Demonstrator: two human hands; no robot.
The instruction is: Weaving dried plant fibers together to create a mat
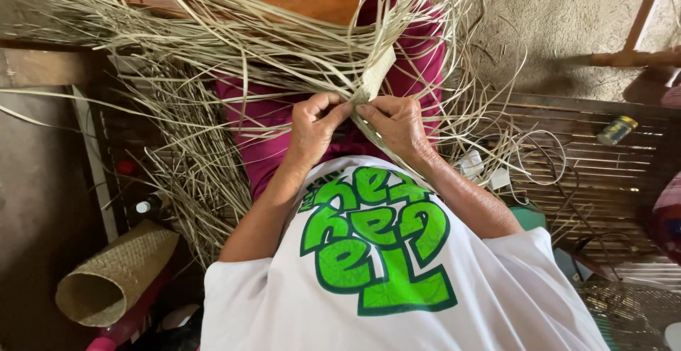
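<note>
I see my left hand (314,125) and right hand (394,125) both with a pinching grip on the woven strip (376,74), its long axis running up-right, away from me.

Pale tan straw strips (234,46), magenta trousers (269,131).

Premises: a rural home used as a hand-weaving workspace. Evidence: a slatted bamboo platform (603,174) serves as seat and work surface, beside a bare earthen floor (560,18). Long dried palm strips (234,46) lie heaped across it. A finished rolled woven mat (117,273) lies at the lower left. Household items are present: a small can (616,130), a bottle (147,205) and loose cables (546,159).
</note>
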